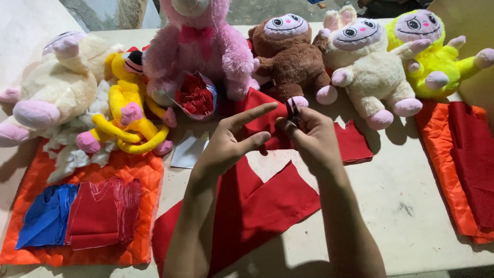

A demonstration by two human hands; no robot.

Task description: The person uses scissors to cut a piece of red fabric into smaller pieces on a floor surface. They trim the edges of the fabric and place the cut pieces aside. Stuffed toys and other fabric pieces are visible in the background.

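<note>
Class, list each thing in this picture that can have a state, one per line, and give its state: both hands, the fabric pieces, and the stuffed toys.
left hand: open, fingers spread, holding nothing
right hand: pinched shut on small dark piece
red fabric: lying flat, cut-edged, under the forearms
blue cloth stack: folded, on orange quilted mat
red cloth stack: folded, beside the blue
brown plush toy: sitting upright
yellow plush toy: lying tilted
</note>
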